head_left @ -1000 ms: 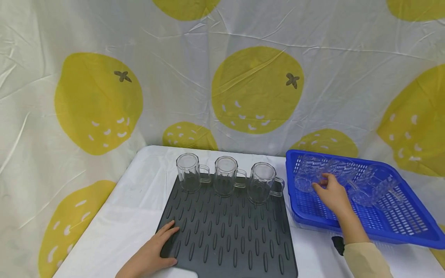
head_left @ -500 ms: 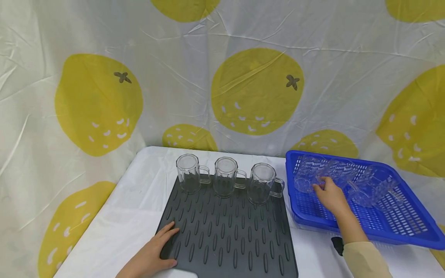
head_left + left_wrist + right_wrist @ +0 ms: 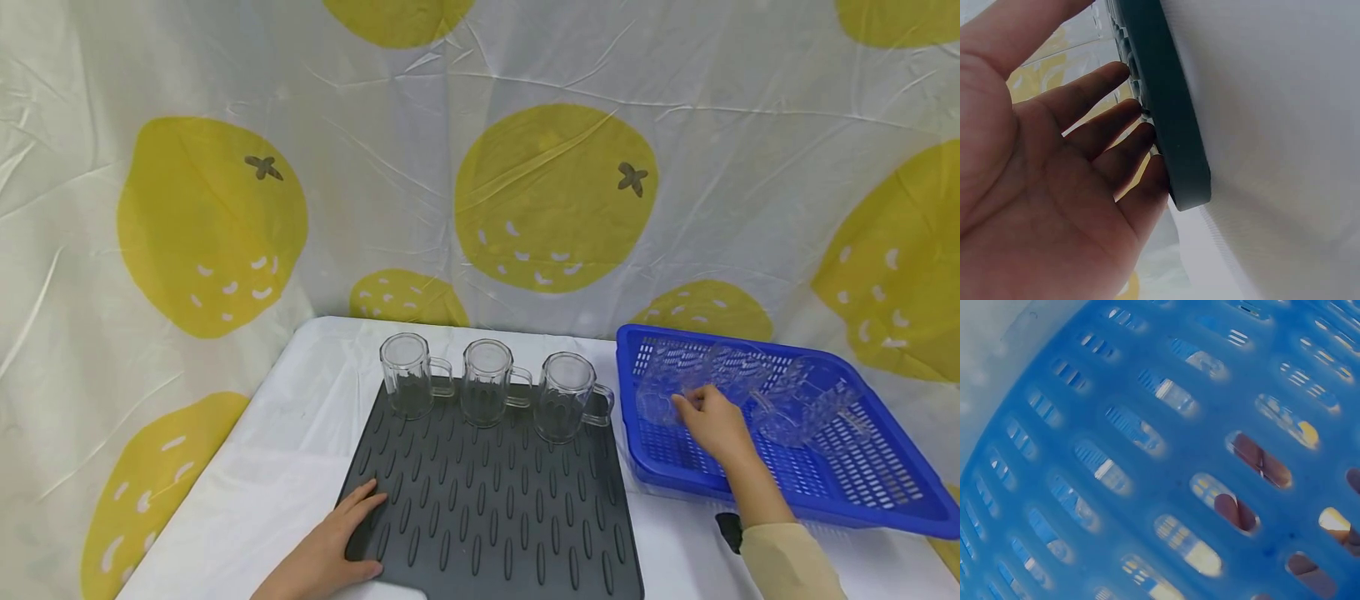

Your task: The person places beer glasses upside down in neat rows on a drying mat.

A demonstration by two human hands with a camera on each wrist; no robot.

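My right hand [image 3: 717,427] reaches into the blue plastic basket [image 3: 678,475], thumb and fingers pinching the handle side of a clear glass mug [image 3: 658,402] at the basket's left end. In the right wrist view, parts of the fingers [image 3: 1260,459] show through the slots of the basket wall [image 3: 1166,462]. On the near left of the dark grey ridged mat [image 3: 487,500] rests my left hand [image 3: 326,542], fingers spread. The left wrist view has its fingertips [image 3: 1141,112] on the mat's edge [image 3: 1175,119]. A row of glass mugs [image 3: 408,392] stands along the mat's back, handles to the right.
More clear glass mugs [image 3: 795,412] lie in the basket's middle and right. White cloth [image 3: 277,467] covers the table, and a lemon-print curtain [image 3: 405,208] hangs right behind it. A white object's corner [image 3: 382,590] shows at the mat's near left.
In the basket, the left glass mug has shifted slightly and its near end has come toward me, with the right hand moving slightly down. The left hand stays put.
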